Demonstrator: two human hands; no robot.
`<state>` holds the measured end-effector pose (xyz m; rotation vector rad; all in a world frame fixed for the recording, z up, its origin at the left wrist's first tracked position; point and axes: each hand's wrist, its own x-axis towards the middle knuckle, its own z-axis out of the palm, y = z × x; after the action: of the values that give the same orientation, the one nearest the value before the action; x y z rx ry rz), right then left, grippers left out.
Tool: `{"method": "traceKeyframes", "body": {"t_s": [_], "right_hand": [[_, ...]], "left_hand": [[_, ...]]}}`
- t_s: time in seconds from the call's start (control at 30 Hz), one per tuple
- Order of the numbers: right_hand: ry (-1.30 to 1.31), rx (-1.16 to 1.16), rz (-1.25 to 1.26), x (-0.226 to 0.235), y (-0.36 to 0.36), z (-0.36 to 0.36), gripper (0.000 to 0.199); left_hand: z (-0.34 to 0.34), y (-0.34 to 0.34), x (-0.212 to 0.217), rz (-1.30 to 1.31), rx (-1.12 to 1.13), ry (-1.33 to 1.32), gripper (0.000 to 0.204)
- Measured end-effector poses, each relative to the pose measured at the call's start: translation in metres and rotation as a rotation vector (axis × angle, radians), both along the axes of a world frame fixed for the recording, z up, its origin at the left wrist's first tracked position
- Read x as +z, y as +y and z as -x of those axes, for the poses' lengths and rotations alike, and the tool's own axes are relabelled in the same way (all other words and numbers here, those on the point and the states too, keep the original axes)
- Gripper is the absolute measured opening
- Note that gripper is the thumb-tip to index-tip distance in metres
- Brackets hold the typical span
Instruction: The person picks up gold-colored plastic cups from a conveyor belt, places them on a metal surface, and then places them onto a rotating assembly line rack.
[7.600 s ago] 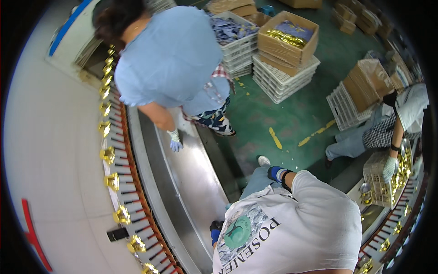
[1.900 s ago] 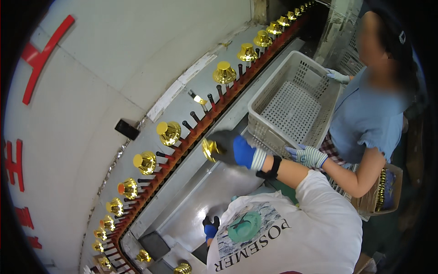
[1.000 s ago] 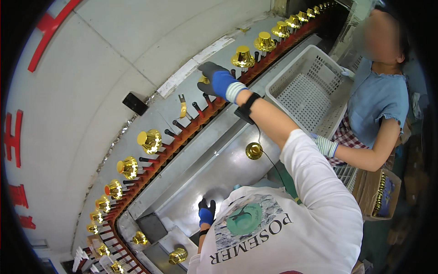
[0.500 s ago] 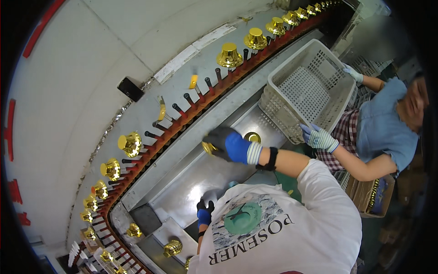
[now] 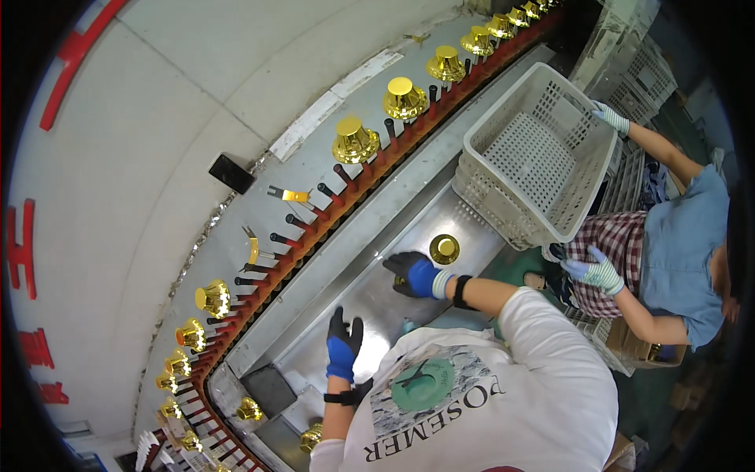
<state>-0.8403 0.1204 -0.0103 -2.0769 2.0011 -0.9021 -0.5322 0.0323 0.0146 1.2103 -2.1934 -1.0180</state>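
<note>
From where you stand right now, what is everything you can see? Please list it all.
Bell-shaped pieces: over ten, gold, along conveyor
Forked pieces: two, gold, mid-conveyor
Metal tray: one, silver, beside conveyor
Loose cup: one, gold, on tray
Crates: at least two, off-white, stacked, right
Phone-like slab: one, black, behind conveyor
Wall marks: several, red, left
Co-worker: one, blue top, right
Shirt: one, white, bottom
Left hand: one, black-blue glove, over tray
Right hand: one, black-blue glove, around gold piece
</note>
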Motion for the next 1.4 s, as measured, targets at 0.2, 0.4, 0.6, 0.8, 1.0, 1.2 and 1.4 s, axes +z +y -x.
{"method": "traceKeyframes", "body": {"t_s": [0.2, 0.4, 0.6, 0.8, 1.0, 1.2, 1.4], "right_hand": [[0.212, -0.372, 0.453, 0.207, -0.06, 0.133, 0.057], [0.327, -0.325, -0.03, 0.274, -0.149, 0.211, 0.064], [0.301, -0.225, -0.029, 0.293, -0.14, 0.188, 0.035], [0.528, -0.021, 0.233, 0.296, -0.113, 0.153, 0.02], [0.009, 0.064, 0.083, 0.197, 0.014, 0.155, 0.05], [0.091, -0.108, -0.23, 0.011, 0.062, 0.177, 0.061], [0.244, -0.234, -0.577, -0.025, 0.053, 0.153, 0.054]], "left_hand": [[0.167, -0.039, 0.217, 0.575, -0.366, 0.131, 0.066], [0.267, -0.154, 0.27, 0.898, -0.306, -0.212, 0.074], [0.284, -0.19, 0.263, 0.493, -0.325, -0.395, 0.069], [0.246, -0.196, 0.259, 0.594, -0.296, -0.403, 0.062], [0.188, -0.078, 0.271, 0.788, -0.266, -0.095, 0.046], [0.195, 0.013, 0.074, 0.351, -0.604, -0.171, 0.052], [0.247, 0.034, -0.056, 0.377, -0.575, -0.562, 0.033]]}}
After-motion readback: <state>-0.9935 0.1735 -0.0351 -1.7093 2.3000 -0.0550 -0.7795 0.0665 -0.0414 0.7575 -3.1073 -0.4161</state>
